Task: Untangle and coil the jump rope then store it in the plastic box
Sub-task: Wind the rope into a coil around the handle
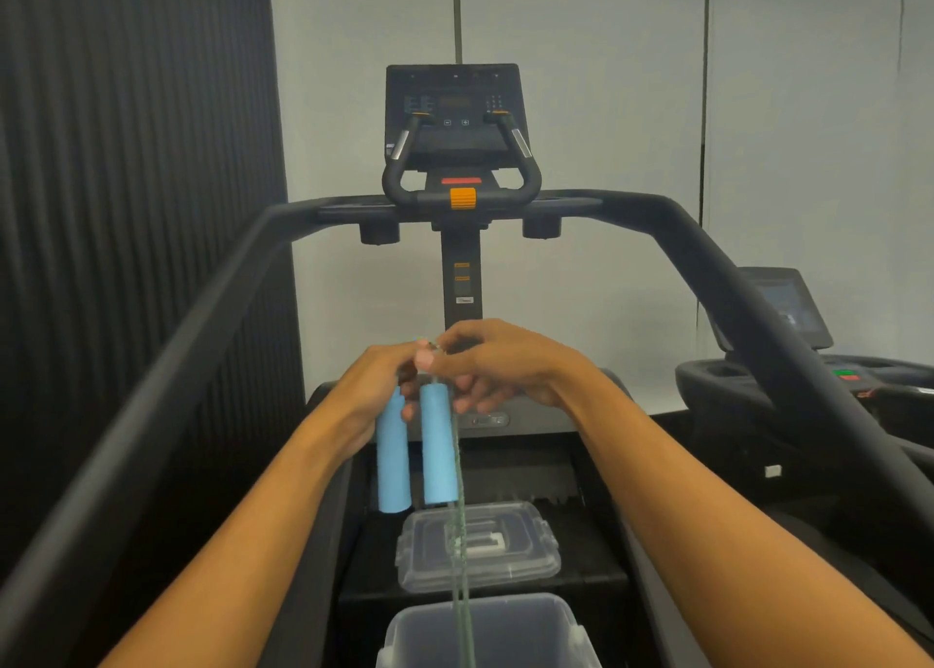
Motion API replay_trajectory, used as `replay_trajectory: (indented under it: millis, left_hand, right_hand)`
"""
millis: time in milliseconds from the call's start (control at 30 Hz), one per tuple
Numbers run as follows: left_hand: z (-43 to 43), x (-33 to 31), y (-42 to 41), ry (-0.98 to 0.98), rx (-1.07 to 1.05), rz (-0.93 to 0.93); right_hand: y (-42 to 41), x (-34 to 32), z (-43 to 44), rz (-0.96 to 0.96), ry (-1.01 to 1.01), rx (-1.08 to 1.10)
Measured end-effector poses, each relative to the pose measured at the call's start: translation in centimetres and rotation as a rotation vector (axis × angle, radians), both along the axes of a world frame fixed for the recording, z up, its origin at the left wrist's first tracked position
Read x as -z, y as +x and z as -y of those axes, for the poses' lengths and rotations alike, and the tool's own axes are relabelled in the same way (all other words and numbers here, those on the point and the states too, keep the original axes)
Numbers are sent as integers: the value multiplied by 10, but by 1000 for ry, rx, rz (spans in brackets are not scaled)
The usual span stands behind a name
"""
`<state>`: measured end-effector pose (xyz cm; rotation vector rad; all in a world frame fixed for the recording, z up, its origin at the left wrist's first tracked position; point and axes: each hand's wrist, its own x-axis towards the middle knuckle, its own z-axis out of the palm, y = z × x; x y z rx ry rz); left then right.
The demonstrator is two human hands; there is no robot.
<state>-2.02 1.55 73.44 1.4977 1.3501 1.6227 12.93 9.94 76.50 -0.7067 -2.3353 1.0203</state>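
Both hands were raised together over the treadmill deck, working at the top ends of the jump rope's two light-blue foam handles (412,447). The left hand (376,389) was closed around the upper end of the left handle, which hung straight down below the grip. The right hand (498,369) pinched something small at the top of the right handle, thumb and forefinger together; what exactly it held was too blurred to tell. Just beneath that pinch, the thin dark-green cord (461,531) dropped in a doubled, twisted strand, passing in front of the clear plastic lid (505,561) lying on the deck and down toward the open translucent plastic box (556,622) directly below the hands.

The step looked like untangling, barely begun. To do it well, the left hand should probably have kept both handles steady while the right slid down the strand, letting the twists spin out under the cord's own weight rather than pulling them tight. Coiling would come only once the strand hung free.
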Motion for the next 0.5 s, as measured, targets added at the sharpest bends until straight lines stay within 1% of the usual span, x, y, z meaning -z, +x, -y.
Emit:
replay_trajectory:
  millis: [67,133,200,267,433,500]
  left_hand:
    - [-2,-2,3,22,10,65]
    - [-3,-4,7,28,6,64]
    - [-5,-6,9,30,12,59]
    - [-6,-9,7,17,16,72]
    - [-5,-13,1,-33,-34,45]
    - [-3,-15,0,-39,0,67]
  right_hand:
    - [0,6,-1,11,-75,-54]
    - [-5,14,0,-70,-148,-81]
    - [-8,18,-1,-103,-129,-34]
    - [-7,17,-1,-94,-126,21]
    - [-4,18,-1,-114,-143,169]
    - [-3,21,-2,-4,-58,210]
